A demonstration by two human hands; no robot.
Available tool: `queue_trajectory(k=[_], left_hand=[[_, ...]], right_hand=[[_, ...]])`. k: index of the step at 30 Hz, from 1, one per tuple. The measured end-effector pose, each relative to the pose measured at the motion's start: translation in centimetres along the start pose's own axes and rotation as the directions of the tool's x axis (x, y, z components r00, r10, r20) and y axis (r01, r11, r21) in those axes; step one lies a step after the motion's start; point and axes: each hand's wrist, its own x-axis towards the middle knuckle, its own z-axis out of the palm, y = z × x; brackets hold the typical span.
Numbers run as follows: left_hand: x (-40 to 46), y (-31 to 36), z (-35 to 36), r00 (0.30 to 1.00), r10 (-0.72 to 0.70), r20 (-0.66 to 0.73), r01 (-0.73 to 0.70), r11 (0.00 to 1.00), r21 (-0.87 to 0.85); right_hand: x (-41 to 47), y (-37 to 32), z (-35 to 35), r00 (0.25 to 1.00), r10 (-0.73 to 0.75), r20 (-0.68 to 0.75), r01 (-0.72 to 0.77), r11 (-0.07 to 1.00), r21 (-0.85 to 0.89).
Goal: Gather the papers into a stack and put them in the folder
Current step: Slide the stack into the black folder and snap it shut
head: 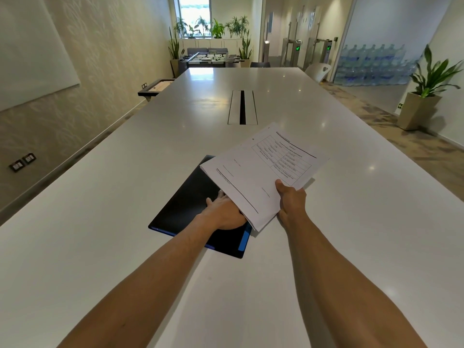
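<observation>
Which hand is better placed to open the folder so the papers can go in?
Left. The left hand already rests on the closed folder, while the right hand grips the papers.

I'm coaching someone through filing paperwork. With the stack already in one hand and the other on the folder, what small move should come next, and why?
Probably open the folder cover with the left hand. The folder looks closed and flat on the table, the left hand rests on it, and the right hand holds the paper stack lifted above its right part. The papers have nowhere to go until it is open.

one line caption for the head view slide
Right hand holds stacked papers above a black folder; left hand rests on it.
</observation>
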Motion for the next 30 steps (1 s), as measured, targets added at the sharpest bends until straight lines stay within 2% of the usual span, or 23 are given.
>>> queue_trajectory(k=[5, 12, 18, 21, 22, 25, 30], left_hand=[[-0.2, -0.4, -0.2, 0.999, 0.008, -0.031, -0.009, 0.999, -0.034], [0.2, -0.2, 0.7, 0.997, -0.079, 0.003, 0.079, 0.997, 0.016], [0.0, 2.5, 1.1, 0.971, -0.215, 0.105, 0.211, 0.976, 0.051], [-0.6, 4.5, 1.8, 0.908, -0.414, 0.066, 0.413, 0.910, 0.028], [-0.9, 5.1, 1.8, 0.902, -0.426, 0.072, 0.427, 0.904, -0.005], [-1.0, 5.7, 2.2, 0.960, -0.278, -0.033, 0.279, 0.960, 0.023], [-1.0, 5.6, 0.7, 0.961, -0.153, -0.231, 0.205, 0.954, 0.220]], right_hand=[[0.0, -0.2, 0.0, 1.000, 0.027, -0.007, -0.027, 0.999, 0.020], [-0.2, -0.1, 0.0, 0.999, 0.034, -0.012, -0.033, 0.997, 0.066], [-0.5, -0.4, 0.0, 0.999, 0.035, -0.011, -0.035, 0.999, 0.011], [-0.6, -0.5, 0.0, 0.999, 0.036, -0.018, -0.036, 0.999, 0.010], [-0.7, -0.6, 0.0, 0.999, 0.038, -0.019, -0.038, 0.999, 0.009], [-0.8, -0.8, 0.0, 0.999, 0.042, -0.024, -0.043, 0.999, -0.004], [-0.9, -0.9, 0.0, 0.997, 0.058, -0.046, -0.057, 0.998, 0.019]])
